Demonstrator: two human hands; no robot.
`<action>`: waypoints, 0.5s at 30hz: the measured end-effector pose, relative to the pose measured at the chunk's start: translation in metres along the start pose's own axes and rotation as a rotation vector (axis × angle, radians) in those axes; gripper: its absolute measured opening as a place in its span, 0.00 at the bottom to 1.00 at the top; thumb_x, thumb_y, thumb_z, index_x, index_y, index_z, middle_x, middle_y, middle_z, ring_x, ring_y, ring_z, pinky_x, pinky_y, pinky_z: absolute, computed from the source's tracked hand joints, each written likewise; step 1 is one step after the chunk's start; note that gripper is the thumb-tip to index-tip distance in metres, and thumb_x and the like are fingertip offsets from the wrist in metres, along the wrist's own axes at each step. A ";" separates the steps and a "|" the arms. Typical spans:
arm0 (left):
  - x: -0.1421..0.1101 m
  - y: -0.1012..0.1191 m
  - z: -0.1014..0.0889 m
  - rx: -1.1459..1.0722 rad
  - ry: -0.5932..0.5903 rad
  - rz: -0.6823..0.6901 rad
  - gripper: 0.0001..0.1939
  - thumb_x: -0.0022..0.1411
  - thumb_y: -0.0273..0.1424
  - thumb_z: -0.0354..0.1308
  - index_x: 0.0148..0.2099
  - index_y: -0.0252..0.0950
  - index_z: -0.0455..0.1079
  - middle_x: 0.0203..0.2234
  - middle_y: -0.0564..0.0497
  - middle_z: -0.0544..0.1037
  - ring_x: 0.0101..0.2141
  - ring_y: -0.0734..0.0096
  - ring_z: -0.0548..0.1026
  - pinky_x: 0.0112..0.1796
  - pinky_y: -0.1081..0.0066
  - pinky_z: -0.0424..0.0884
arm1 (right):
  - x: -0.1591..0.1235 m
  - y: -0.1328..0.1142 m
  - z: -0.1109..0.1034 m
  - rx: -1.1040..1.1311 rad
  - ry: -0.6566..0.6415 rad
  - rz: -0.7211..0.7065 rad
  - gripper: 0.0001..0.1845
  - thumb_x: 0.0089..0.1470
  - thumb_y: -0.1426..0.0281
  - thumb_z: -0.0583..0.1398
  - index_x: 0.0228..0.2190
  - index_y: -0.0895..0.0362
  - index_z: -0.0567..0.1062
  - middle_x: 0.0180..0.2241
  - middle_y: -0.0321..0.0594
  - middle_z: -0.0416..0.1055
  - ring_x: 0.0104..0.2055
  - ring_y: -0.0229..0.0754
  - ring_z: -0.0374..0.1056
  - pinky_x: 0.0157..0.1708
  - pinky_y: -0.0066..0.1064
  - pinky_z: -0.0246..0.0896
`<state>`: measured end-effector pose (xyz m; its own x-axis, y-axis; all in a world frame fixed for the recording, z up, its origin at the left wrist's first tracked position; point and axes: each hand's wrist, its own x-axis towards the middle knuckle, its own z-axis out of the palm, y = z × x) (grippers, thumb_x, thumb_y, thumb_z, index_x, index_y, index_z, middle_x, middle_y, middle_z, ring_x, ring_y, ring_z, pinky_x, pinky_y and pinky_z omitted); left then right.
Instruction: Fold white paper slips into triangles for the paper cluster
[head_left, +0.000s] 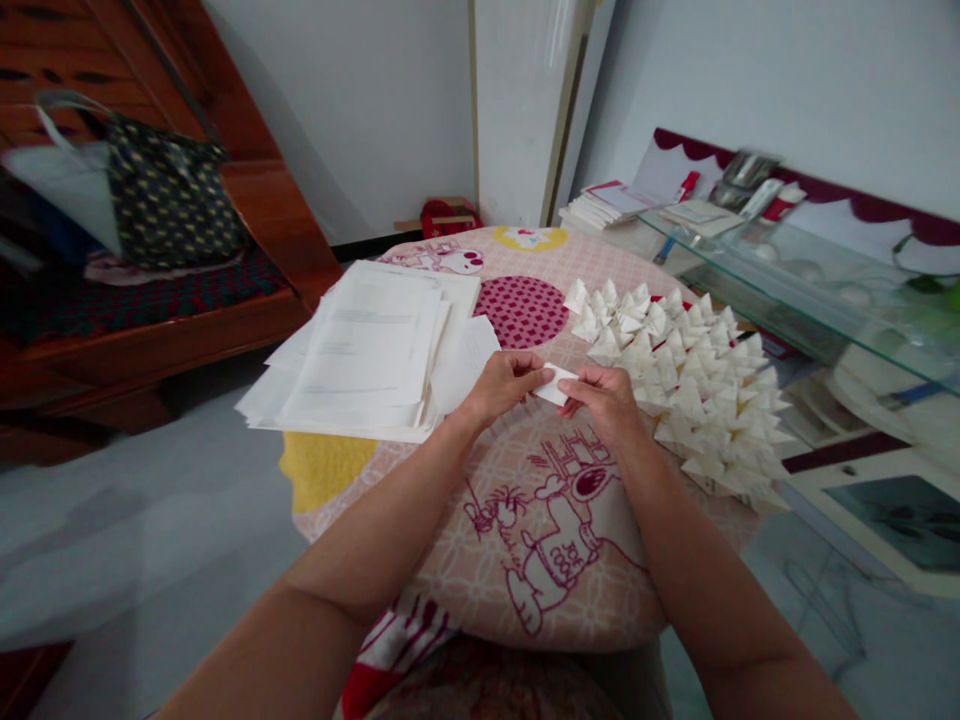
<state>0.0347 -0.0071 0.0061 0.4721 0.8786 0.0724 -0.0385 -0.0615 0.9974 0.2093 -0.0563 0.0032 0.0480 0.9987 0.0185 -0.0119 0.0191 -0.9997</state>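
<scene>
From my remote seat, starting at the left, I see a loose stack of printed sheets [360, 345] spread across the patterned tablecloth [450, 600]. Its edges are uneven and its left corner juts past the table edge, so a brushing forearm could, I judge, send the upper pages sliding floorward.

Next comes the left hand [508, 386], thumb and fingers pinching the left end of a small folded white paper [556, 384]. That paper sits mid-table, between the two hands. The right hand [606, 400] pinches its other end, thumb on top. I can't tell whether it rests on the cloth or is held just above it. Uneven pressure from the two pinches could skew a crease, and pulling them apart could tear the paper.

Farther right, just beside the right hand, stand crowded rows of pointed folded-paper pieces [697, 380]. A careless swing of the right wrist could crush the nearest points or shove the outer ones off the table's edge.
</scene>
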 end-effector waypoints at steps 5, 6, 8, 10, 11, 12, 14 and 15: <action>0.001 -0.001 -0.002 -0.035 0.023 0.000 0.12 0.55 0.35 0.68 0.30 0.32 0.74 0.15 0.59 0.68 0.17 0.84 0.60 0.20 0.78 0.54 | 0.003 0.006 -0.002 -0.064 -0.041 0.012 0.17 0.41 0.56 0.71 0.21 0.57 0.78 0.17 0.38 0.75 0.17 0.39 0.70 0.18 0.27 0.64; 0.001 -0.002 -0.002 -0.057 0.020 -0.013 0.12 0.56 0.36 0.68 0.30 0.32 0.74 0.15 0.58 0.68 0.17 0.83 0.62 0.20 0.78 0.55 | 0.004 0.008 -0.002 -0.074 -0.049 0.005 0.17 0.41 0.56 0.71 0.22 0.57 0.79 0.18 0.38 0.76 0.18 0.39 0.70 0.19 0.28 0.64; 0.001 -0.003 -0.002 -0.112 0.003 -0.040 0.14 0.55 0.38 0.70 0.31 0.32 0.73 0.16 0.56 0.71 0.17 0.81 0.65 0.21 0.78 0.59 | 0.005 0.009 -0.001 -0.097 -0.050 -0.018 0.15 0.41 0.58 0.72 0.23 0.57 0.80 0.19 0.38 0.76 0.19 0.40 0.70 0.20 0.29 0.65; 0.001 -0.003 -0.001 -0.180 -0.004 -0.063 0.17 0.53 0.40 0.72 0.31 0.32 0.73 0.18 0.55 0.74 0.19 0.80 0.69 0.23 0.78 0.64 | 0.005 0.010 0.000 -0.121 -0.021 -0.051 0.13 0.41 0.59 0.71 0.21 0.55 0.79 0.19 0.37 0.76 0.19 0.40 0.69 0.20 0.30 0.65; 0.001 -0.004 -0.001 -0.214 -0.001 -0.077 0.18 0.52 0.42 0.73 0.32 0.32 0.73 0.19 0.55 0.75 0.20 0.80 0.70 0.24 0.78 0.65 | 0.004 0.011 0.000 -0.134 0.000 -0.072 0.13 0.42 0.59 0.71 0.19 0.55 0.78 0.19 0.37 0.75 0.19 0.40 0.69 0.21 0.30 0.65; 0.001 -0.004 0.000 -0.244 0.008 -0.091 0.20 0.51 0.43 0.73 0.32 0.32 0.73 0.20 0.54 0.75 0.21 0.80 0.71 0.25 0.78 0.67 | 0.004 0.011 0.001 -0.151 0.022 -0.095 0.13 0.43 0.60 0.70 0.18 0.54 0.77 0.19 0.36 0.75 0.19 0.40 0.69 0.21 0.31 0.64; 0.002 -0.004 0.001 -0.293 0.025 -0.118 0.22 0.50 0.45 0.74 0.32 0.32 0.72 0.21 0.55 0.76 0.22 0.80 0.72 0.26 0.79 0.68 | 0.002 0.010 0.001 -0.201 0.056 -0.147 0.14 0.46 0.60 0.69 0.17 0.53 0.76 0.18 0.36 0.74 0.20 0.40 0.68 0.22 0.31 0.63; 0.002 -0.004 0.001 -0.315 0.030 -0.127 0.22 0.50 0.45 0.74 0.32 0.32 0.72 0.21 0.55 0.76 0.23 0.80 0.72 0.27 0.79 0.68 | 0.001 0.009 0.001 -0.239 0.069 -0.177 0.15 0.47 0.61 0.68 0.17 0.53 0.76 0.18 0.35 0.73 0.21 0.40 0.67 0.22 0.31 0.61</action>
<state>0.0369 -0.0059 0.0023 0.4648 0.8836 -0.0572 -0.2532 0.1946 0.9476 0.2081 -0.0553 -0.0062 0.0961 0.9750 0.2003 0.2374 0.1730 -0.9559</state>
